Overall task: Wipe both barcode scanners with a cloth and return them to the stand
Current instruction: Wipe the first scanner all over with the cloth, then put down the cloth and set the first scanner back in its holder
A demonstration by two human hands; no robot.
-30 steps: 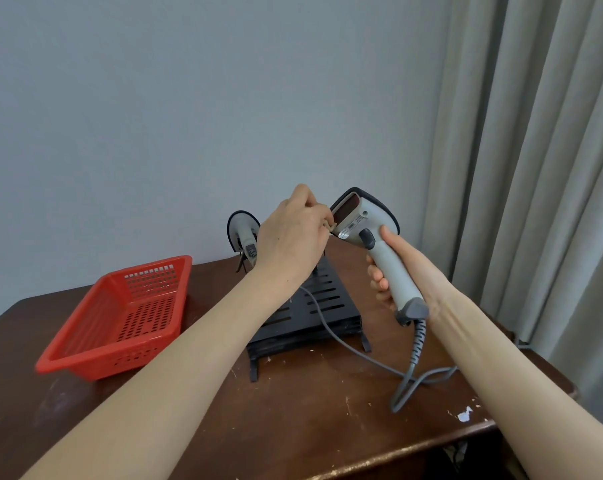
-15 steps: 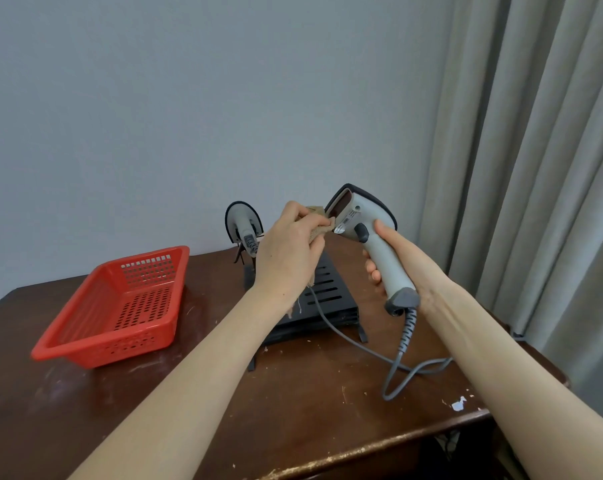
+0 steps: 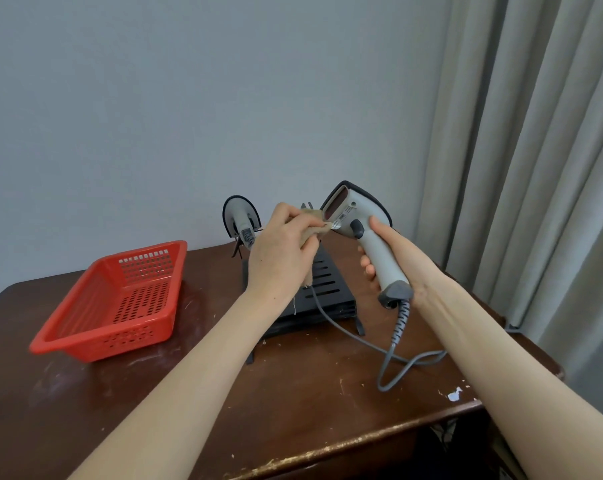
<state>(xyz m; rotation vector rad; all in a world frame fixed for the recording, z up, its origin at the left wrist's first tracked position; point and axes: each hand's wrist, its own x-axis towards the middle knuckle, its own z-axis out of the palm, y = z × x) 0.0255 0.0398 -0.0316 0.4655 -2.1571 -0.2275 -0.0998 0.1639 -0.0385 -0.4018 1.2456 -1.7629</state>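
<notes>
My right hand point(image 3: 385, 252) grips the handle of a grey barcode scanner point(image 3: 359, 223), held upright above the table with its window facing left. My left hand point(image 3: 282, 251) is closed on a small beige cloth point(image 3: 314, 225), which presses against the scanner's head just below the window. The scanner's grey cable point(image 3: 393, 344) hangs down and loops over the tabletop. A second grey scanner point(image 3: 242, 221) sits at the back left on the black slotted stand point(image 3: 328, 289), partly hidden behind my left hand.
A red plastic basket point(image 3: 116, 303) lies on the left of the dark wooden table point(image 3: 293, 410). The table's front edge is chipped. A grey wall rises behind, and pale curtains point(image 3: 535, 150) hang on the right.
The cloth, hidden in my left hand a second ago, now shows against the scanner's head. My left hand has moved slightly down and left of the head; both hands sit a little higher.
</notes>
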